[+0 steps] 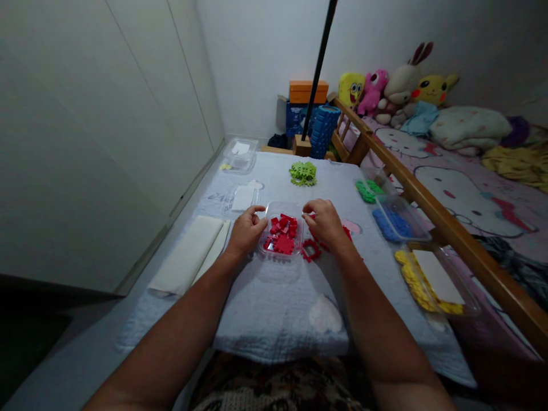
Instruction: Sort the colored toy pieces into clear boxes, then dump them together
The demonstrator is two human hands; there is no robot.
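A clear plastic box (280, 258) with red interlocking toy pieces (285, 233) inside sits on the cloth-covered table in front of me. On its left side, the thumb and fingers of my left hand (248, 230) close at the rim. The curled fingers of my right hand (324, 224) meet the opposite rim, and the back of that hand partly hides more red pieces lying on the cloth. One loose red frame-shaped piece (310, 250) lies just right of the box, below my right hand.
Light green pieces (303, 173) are heaped farther back. Along the right edge stand clear boxes with green pieces (369, 190), blue pieces (390, 224) and yellow pieces (417, 282). A folded cream cloth (188, 254) lies left; a clear box (240, 155) stands back left. A wooden bed rail (428, 197) borders the table.
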